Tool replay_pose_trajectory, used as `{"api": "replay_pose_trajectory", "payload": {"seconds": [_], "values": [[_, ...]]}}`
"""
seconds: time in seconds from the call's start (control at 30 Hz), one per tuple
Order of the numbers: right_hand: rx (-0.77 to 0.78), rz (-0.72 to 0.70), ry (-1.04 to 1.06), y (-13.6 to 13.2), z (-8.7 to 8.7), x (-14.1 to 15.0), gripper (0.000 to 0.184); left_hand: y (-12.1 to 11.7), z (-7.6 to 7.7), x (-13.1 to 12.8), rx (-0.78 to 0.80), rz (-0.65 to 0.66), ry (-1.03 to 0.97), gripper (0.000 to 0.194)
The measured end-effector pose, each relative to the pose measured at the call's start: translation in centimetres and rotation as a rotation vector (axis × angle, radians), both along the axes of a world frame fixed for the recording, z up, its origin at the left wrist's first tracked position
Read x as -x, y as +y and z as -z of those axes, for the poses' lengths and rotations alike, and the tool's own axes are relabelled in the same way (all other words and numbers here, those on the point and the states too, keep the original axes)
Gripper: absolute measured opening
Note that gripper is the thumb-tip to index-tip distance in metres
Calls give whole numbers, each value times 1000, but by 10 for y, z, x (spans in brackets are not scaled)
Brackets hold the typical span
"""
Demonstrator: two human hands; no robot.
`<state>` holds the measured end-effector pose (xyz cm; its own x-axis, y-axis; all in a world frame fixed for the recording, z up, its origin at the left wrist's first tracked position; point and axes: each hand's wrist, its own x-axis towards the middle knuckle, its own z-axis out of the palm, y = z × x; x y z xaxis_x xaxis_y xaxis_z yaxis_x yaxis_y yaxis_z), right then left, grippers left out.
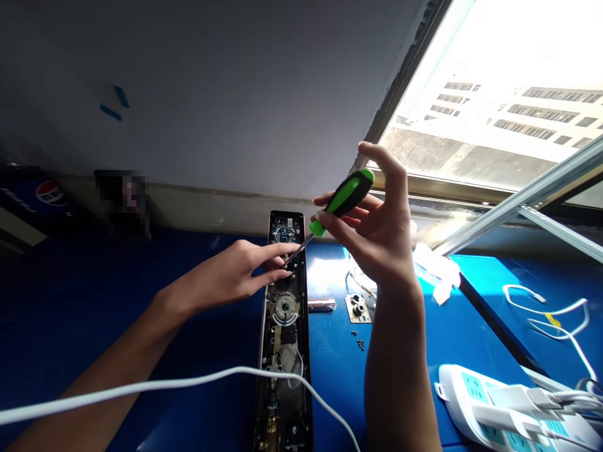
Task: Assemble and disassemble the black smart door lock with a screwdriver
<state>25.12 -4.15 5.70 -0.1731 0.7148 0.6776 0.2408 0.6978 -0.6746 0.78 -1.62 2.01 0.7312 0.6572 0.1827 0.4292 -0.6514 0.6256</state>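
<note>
Blue-topped workbench point(336, 370), contents listed near to far. Near: white cable point(141, 388), draped across the left forearm and over the panel. Near right: white power strip point(475, 402) with white plugs inserted. Centre: long electronic door-lock panel point(285, 307), lying lengthwise, back open, exposing a round metal hub and, at its far end, a circuit board point(285, 230). Left hand point(235, 276): open, fingers extended and resting on the panel's upper part. Right hand point(377, 238): raised, closed around a green-and-black screwdriver point(346, 196), its thin shaft angled down to the panel just beside the left fingers. Right of panel: silver cylinder point(321, 305), small drilled metal plate point(358, 309), loose small screws point(360, 343). Far right: coiled white cable point(546, 307) on a second blue surface. Far left: Pepsi sign point(51, 193). Far right, beyond: bright window point(471, 94), with a pale building outside.
</note>
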Motion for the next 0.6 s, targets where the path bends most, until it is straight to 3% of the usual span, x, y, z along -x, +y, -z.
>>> {"api": "replay_pose_trajectory", "payload": {"seconds": [0.2,0.37,0.6], "values": [[-45,-5,52,-2,-1,19,59,7,-14,17,-151,-173,5,33],[-85,-30,-13,-6,-2,27,54,13,-6,22,-26,-120,155,24],[-92,-8,-201,-7,0,33,52,11,6,15,49,-86,174,20]]}}
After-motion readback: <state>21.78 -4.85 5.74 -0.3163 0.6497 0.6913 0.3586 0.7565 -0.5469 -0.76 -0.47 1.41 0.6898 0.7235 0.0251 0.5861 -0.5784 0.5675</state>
